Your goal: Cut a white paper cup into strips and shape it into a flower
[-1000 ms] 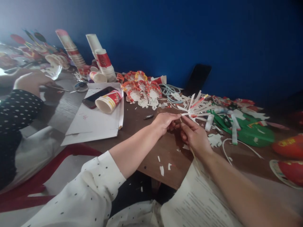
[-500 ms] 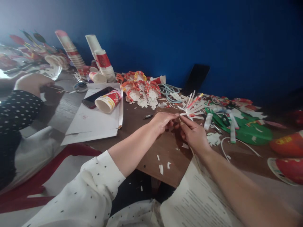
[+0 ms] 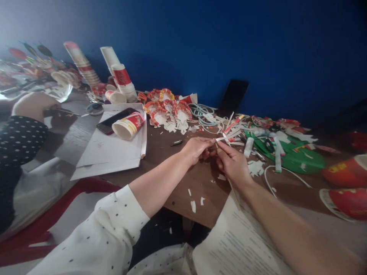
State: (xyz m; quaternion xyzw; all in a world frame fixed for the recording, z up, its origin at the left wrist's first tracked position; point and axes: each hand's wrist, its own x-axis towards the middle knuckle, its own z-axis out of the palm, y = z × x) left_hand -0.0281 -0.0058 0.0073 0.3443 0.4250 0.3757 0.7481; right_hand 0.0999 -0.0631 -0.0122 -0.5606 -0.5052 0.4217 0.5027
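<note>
Over the table, a paper cup cut into thin white and red strips (image 3: 234, 133) fans out just beyond my fingertips. My left hand (image 3: 197, 149) is closed, thumb and finger pinching one of its white strips from the left. Close against it, my right hand (image 3: 231, 159) is closed on the same cut cup, thumb and forefinger together at the strip. The fingers hide the part they grip. A narrow pale strip (image 3: 234, 191) runs down below my right hand toward the printed sheet (image 3: 232, 236) on my lap.
Red-and-white paper pieces (image 3: 169, 110) lie in a heap behind my hands. A phone (image 3: 233, 95) leans on the blue wall. Left are a tipped paper cup (image 3: 128, 125), a white box (image 3: 111, 152) and cup stacks (image 3: 124, 82). Green sheets (image 3: 301, 158) lie right. Another person's arm (image 3: 23, 133) is far left.
The view has shifted slightly. The cut cup's strips have tilted, and fewer of them stand upright. Both hands keep their pinch close together.
</note>
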